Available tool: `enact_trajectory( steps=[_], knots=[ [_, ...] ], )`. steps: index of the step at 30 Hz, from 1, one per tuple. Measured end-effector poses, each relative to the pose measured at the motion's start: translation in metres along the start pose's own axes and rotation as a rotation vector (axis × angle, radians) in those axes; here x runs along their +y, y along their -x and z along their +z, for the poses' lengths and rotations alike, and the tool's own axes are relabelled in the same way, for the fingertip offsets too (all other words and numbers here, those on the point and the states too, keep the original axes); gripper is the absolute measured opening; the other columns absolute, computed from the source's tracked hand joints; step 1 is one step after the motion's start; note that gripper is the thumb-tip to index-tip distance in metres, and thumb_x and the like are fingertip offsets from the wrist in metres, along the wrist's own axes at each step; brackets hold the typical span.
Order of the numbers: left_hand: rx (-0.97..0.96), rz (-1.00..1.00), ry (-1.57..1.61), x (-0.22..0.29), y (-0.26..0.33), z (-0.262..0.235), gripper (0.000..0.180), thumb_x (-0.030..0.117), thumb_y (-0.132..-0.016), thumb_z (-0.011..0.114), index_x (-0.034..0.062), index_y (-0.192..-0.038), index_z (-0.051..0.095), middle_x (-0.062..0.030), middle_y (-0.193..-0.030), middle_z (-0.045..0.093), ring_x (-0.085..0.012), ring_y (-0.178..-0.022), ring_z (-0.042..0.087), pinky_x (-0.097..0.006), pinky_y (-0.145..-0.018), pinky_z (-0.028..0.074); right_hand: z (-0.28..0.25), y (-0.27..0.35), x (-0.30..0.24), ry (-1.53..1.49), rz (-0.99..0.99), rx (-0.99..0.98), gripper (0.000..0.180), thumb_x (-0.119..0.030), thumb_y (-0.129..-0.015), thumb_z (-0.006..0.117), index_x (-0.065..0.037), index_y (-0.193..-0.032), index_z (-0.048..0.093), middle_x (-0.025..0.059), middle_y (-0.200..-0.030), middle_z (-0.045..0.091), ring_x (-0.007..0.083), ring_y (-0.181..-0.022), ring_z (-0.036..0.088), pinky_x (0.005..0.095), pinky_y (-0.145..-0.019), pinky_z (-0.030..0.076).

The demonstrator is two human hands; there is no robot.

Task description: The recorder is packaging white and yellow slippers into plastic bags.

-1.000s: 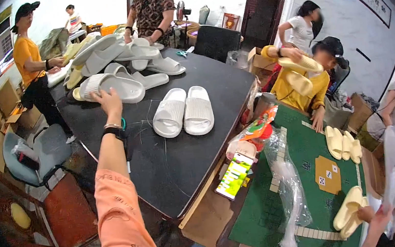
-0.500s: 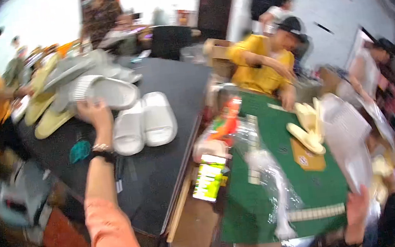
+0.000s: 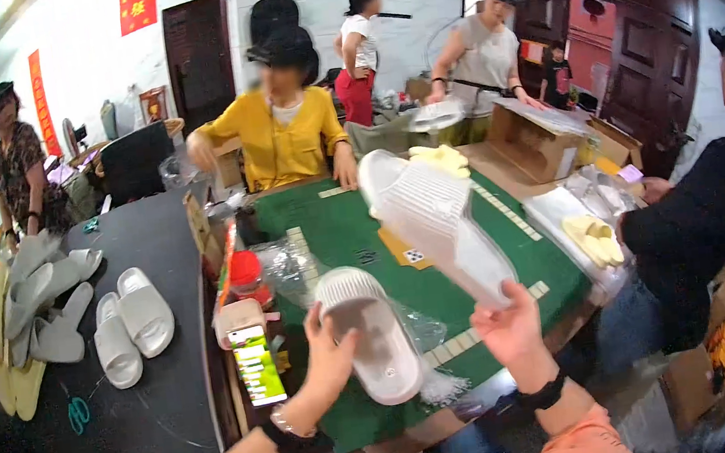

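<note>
Green table [image 3: 328, 240] spreads out beneath and beyond both hands, with a black table [image 3: 156, 243] off to their left. The left hand [image 3: 328, 353] has its fingers bent around the near edge of a grey slipper [image 3: 389, 354] by the strap, the thumb over the footbed. Whether that sole touches the table cannot be told. The right hand [image 3: 510, 326] pinches the heel end of a white slipper [image 3: 434, 218], which slants up and away from it, toe towards the far side. Half a second ago the left hand was over the black table, gripping a slipper by the pile [image 3: 53, 283]; now both hands are over the green table, so two slippers are being handled side by side and neither hand is free. Just left of the left hand lies a phone [image 3: 256, 366], with a red-lidded jar [image 3: 247, 270] beyond it; farther left are a grey pair [image 3: 147, 312] and teal scissors [image 3: 79, 413]. Beyond both hands sits a person in yellow [image 3: 280, 141]; right of the right hand lie yellow slippers [image 3: 593, 241].
</note>
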State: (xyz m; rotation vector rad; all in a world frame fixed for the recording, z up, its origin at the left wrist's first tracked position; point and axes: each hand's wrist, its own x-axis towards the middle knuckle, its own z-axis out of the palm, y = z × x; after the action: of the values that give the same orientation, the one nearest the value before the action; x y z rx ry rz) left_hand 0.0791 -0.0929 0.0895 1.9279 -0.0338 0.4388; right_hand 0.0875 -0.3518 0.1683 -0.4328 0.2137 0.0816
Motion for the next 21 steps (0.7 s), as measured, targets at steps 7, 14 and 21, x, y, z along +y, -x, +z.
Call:
enact_trajectory(
  steps=[7, 14, 21],
  knots=[
    [-0.023, 0.127, -0.182, -0.088, 0.019, 0.096, 0.054, 0.003, -0.070, 0.058, -0.0147, -0.115, 0.036, -0.0252, -0.136, 0.013, -0.0380, -0.125, 0.019, -0.034, -0.103, 0.020, -0.046, 0.019, -0.001, 0.097, 0.028, -0.027, 0.029, -0.009, -0.078, 0.054, -0.003, -0.105, 0.046, 0.0087, -0.096, 0.054, 0.0204, -0.081, 0.052, 0.0317, -0.062, 0.044],
    [-0.054, 0.004, -0.374, 0.003, 0.047, 0.080, 0.064, 0.008, -0.066, 0.061, -0.0014, -0.124, 0.036, -0.0195, -0.137, 0.018, -0.0348, -0.124, 0.023, -0.040, -0.103, 0.017, -0.058, 0.033, -0.005, 0.493, -0.227, -0.150, 0.040, -0.006, -0.080, 0.054, 0.000, -0.114, 0.036, 0.0124, -0.103, 0.050, 0.0204, -0.089, 0.055, 0.0324, -0.066, 0.052],
    [0.242, -0.356, 0.890, 0.051, 0.068, 0.079, 0.044, 0.008, -0.085, 0.051, 0.0014, -0.123, 0.031, -0.0092, -0.118, 0.043, -0.0169, -0.104, 0.044, -0.029, -0.089, 0.035, -0.076, 0.037, 0.058, 0.920, 0.179, -0.485, 0.048, -0.016, -0.081, 0.060, 0.001, -0.117, 0.034, 0.0110, -0.105, 0.051, 0.0155, -0.089, 0.054, 0.0290, -0.073, 0.047]
  ],
)
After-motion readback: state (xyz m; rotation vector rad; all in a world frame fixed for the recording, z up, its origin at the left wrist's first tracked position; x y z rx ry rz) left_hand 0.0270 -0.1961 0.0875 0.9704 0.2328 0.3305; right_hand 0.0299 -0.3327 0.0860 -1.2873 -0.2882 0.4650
